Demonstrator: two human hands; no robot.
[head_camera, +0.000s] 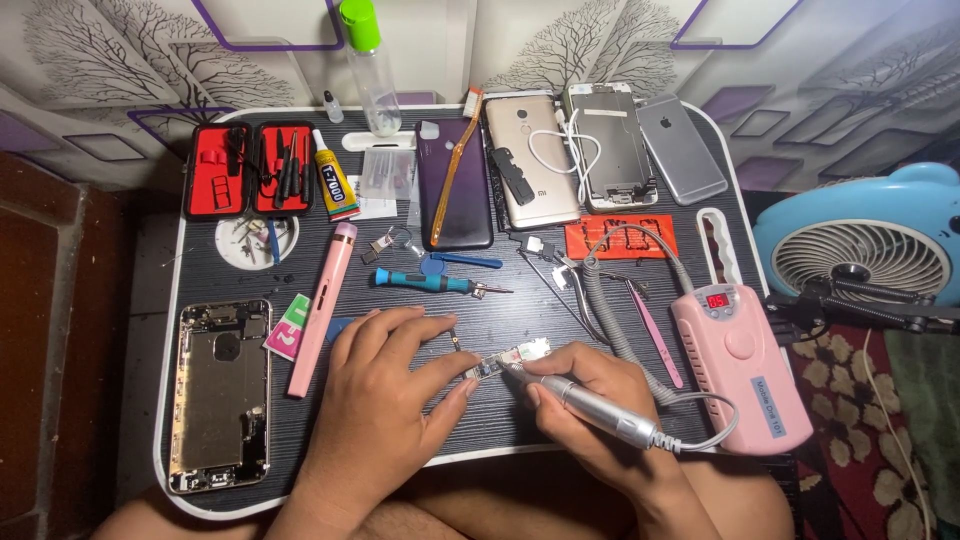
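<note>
My left hand (385, 385) rests on the dark table (520, 420), and its thumb and forefinger pinch a small circuit board (490, 366) flat against the table. My right hand (590, 400) grips a silver rotary tool handpiece (600, 410) like a pen, with the tip touching the small board. A grey coiled cord (600, 300) runs from the handpiece to a pink control box (740, 365) with a red display at the right.
An open phone chassis (220, 395) lies at the left, beside a pink pen-shaped tool (322, 305). Farther back are a red tool kit (250, 168), glue tube (335, 180), blue screwdriver (430, 282), several phones (530, 160), tweezers (652, 328) and a clear bottle (372, 75). A blue fan (865, 250) stands at the right.
</note>
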